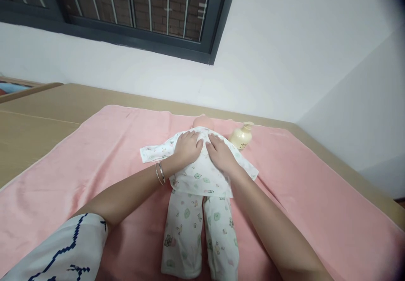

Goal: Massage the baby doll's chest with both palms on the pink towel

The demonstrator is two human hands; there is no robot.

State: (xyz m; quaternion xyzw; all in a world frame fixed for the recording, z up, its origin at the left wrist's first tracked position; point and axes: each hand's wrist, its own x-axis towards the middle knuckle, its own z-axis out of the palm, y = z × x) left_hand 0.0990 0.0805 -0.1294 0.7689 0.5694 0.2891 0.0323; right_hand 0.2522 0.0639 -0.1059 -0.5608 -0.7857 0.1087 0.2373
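A doll-like figure in white printed baby pyjamas lies stretched out on a pink blanket [126, 129]. The rounded, skin-toned head [203, 122] shows past the collar, with no face visible. Flat on the upper left of the pyjama top [199, 173] rests my left hand [187, 147], its fingers together and thumb apart. My right hand [221, 152] lies on the upper right of the same top, fingers extended. Both thumbs point toward the middle. Below the top, the pyjama trousers [185, 234] extend toward me. Any arms or legs inside the clothes are hidden.
A cream pump bottle [241, 136] stands on the blanket just right of the figure's shoulder. The blanket covers a wooden surface [72, 104] that meets a white wall [268, 53]. A dark-framed window [136, 6] with bars is above.
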